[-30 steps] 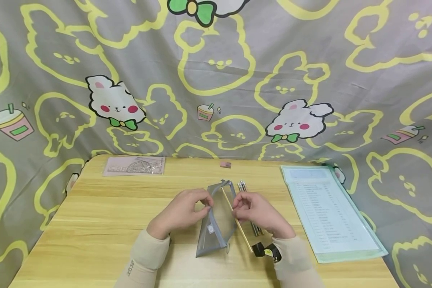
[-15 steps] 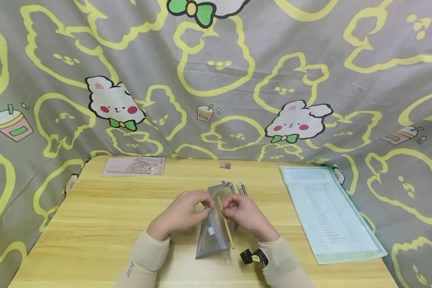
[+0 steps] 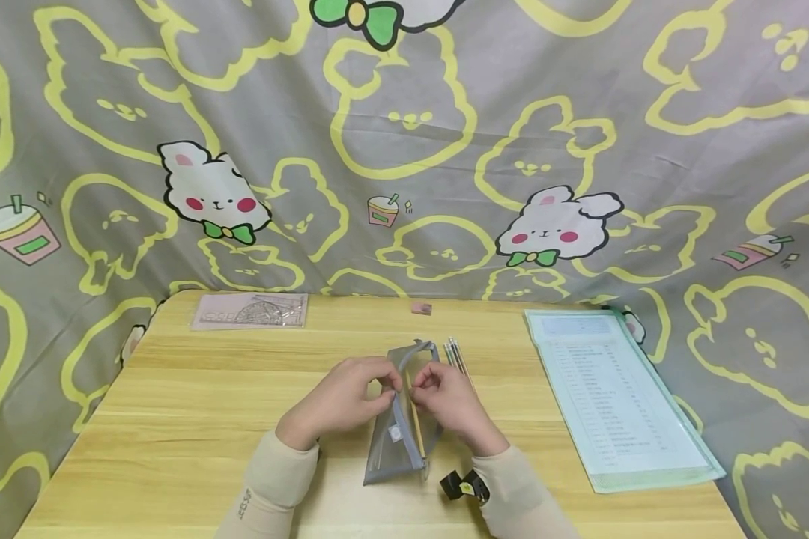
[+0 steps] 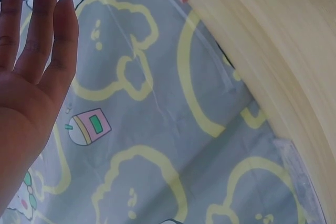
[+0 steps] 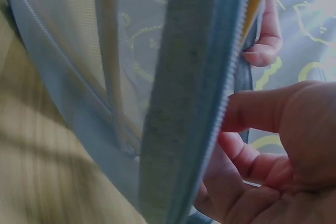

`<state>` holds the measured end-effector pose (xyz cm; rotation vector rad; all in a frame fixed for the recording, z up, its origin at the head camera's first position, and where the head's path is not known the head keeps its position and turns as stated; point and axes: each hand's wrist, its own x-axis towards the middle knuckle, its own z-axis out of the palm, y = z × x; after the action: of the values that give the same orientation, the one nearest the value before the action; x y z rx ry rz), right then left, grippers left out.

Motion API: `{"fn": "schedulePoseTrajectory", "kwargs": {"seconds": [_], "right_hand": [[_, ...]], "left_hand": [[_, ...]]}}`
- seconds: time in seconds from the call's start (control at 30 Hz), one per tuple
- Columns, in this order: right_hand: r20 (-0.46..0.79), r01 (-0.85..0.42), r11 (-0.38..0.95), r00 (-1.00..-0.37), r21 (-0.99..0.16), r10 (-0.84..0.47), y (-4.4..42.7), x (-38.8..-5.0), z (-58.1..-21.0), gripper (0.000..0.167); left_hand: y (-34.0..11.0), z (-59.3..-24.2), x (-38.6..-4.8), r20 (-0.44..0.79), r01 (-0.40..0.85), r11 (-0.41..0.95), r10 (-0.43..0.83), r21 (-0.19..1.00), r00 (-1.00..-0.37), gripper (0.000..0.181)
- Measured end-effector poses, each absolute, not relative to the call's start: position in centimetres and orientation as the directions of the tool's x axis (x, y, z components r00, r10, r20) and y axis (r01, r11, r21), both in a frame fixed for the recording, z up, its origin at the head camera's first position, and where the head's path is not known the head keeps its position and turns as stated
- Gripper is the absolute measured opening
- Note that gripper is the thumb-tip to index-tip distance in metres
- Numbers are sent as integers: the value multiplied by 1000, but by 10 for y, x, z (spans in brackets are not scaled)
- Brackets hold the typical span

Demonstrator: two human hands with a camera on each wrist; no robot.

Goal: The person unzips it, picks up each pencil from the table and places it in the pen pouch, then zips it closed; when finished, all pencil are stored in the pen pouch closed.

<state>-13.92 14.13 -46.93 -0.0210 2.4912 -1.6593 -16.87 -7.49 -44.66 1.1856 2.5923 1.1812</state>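
Observation:
A grey see-through zip pencil case (image 3: pixel 382 449) stands with its mouth spread, in the middle of the table. My left hand (image 3: pixel 342 397) pinches its left zip edge between thumb and fingers; the left wrist view shows the other fingers of that hand (image 4: pixel 39 51) extended. With the fingertips at the case's mouth, my right hand (image 3: pixel 460 408) pinches a yellow pencil (image 3: pixel 416 428), which lies lengthwise along the opening. In the right wrist view the zip edge partly hides the right hand's (image 5: pixel 310 145) fingertips, and a pencil-like stick (image 5: pixel 107 51) shows through the case wall.
Several pencils (image 3: pixel 455 352) lie just right of the case, partly behind my right hand. A clear packet of rulers (image 3: pixel 249 311) is at the back left, a small pinkish piece (image 3: pixel 421 308) at the back middle. A green-edged document folder (image 3: pixel 620 404) covers the right side.
My right hand has moved left, bringing the yellow pencil from the case's right side into its opening. The left hand has stayed on the zip edge.

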Motion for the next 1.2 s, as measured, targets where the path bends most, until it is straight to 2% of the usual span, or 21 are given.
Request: {"fn": "schedulePoseTrajectory", "kwargs": {"seconds": [0.2, 0.37, 0.53, 0.93, 1.2], "right_hand": [[-88, 45, 430, -993, -901, -80, 139, -139, -469, 7], [-87, 49, 376, -993, -925, -84, 149, -140, -463, 7], [-95, 79, 349, -995, -934, -31, 171, -145, -454, 7], [0, 60, 420, -990, -906, 141, 220, -157, -462, 11], [20, 73, 515, -985, -854, 172, 226, -163, -475, 20]], "left_hand": [[-76, -446, -169, 243, 624, 412, 670, 664, -701, 13], [-75, -446, -170, 241, 623, 421, 667, 659, -705, 15], [-75, -446, -170, 251, 623, 421, 658, 660, -710, 14], [-79, -446, -171, 250, 617, 424, 650, 663, -717, 12], [-81, -445, -171, 223, 588, 438, 640, 680, -735, 15]]}}
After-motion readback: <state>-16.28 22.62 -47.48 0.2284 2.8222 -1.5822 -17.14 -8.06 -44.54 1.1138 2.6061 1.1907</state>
